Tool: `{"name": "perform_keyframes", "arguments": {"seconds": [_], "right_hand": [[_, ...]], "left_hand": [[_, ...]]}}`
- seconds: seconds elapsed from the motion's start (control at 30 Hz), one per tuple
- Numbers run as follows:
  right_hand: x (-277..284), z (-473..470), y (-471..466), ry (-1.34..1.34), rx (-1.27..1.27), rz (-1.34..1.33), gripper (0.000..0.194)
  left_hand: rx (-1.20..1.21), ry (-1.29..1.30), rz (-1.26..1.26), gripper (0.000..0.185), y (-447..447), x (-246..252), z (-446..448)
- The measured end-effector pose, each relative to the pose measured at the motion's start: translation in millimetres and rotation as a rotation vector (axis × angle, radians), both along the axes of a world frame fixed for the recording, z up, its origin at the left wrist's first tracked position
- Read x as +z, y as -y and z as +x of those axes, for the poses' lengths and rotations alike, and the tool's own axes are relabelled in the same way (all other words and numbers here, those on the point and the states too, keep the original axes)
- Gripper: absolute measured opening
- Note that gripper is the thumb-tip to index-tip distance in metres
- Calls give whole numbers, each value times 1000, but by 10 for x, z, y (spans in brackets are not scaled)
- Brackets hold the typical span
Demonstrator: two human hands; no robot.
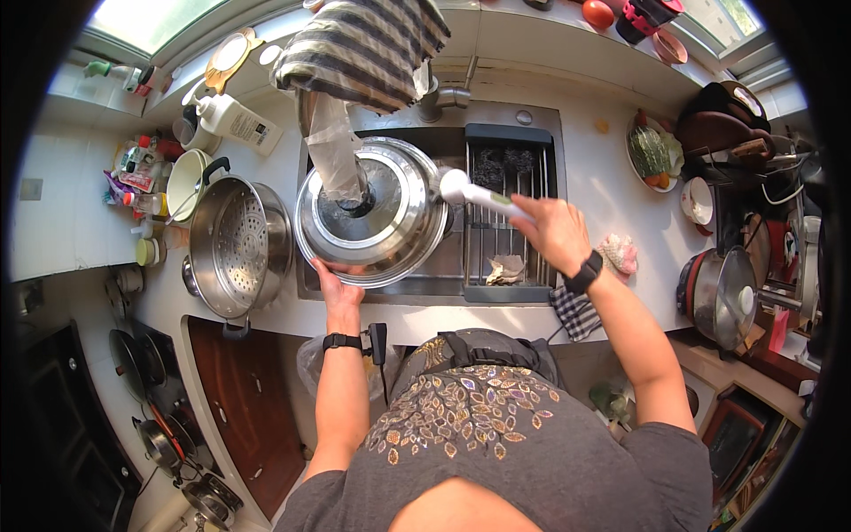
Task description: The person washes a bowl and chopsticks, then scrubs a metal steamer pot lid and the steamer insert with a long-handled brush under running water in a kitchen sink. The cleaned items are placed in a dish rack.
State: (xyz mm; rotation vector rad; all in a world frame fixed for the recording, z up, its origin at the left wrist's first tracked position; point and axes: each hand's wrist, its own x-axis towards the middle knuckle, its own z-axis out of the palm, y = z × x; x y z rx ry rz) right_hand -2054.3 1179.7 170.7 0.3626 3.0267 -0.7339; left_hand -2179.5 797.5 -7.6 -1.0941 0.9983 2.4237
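My left hand (341, 292) grips the near rim of a steel pot lid (392, 256) with a glass middle, tilted over the sink (425, 290). My right hand (557, 233) is closed around the white handle of a cleaning brush (488, 198); its head is at the lid's right edge, and its bristles are blurred. A clear plastic sleeve (332, 149) hangs down over the lid's knob from beneath a striped cloth (362, 50). Right of the lid, a rack (508, 292) with grey ends spans the sink, holding dark scouring pads (505, 165) and a crumpled light scrap (505, 269).
Left of the sink stands a steel steamer pot (243, 246), with a white pump bottle (239, 123) behind it. A checked cloth (575, 312) and a pink-and-white cloth (618, 256) lie to the right. Farther right are a plate of vegetables (655, 156) and a lidded pan (721, 299).
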Motion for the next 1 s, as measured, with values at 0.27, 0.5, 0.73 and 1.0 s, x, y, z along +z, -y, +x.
{"name": "perform_keyframes", "arguments": {"seconds": [0.27,0.5,0.73,1.0], "right_hand": [[-89,-498,-247,-21,-37,-48,36],[366,80,-18,113,221,-81,34],[270,-393,-153,-8,86,-42,35],[337,-307,-147,77,142,-120,36]], "left_hand": [[-169,53,35,41,-97,172,69],[-207,-72,63,42,19,200,61],[-329,-154,16,46,-74,393,-9],[-243,-206,-112,58,-96,490,142]]}}
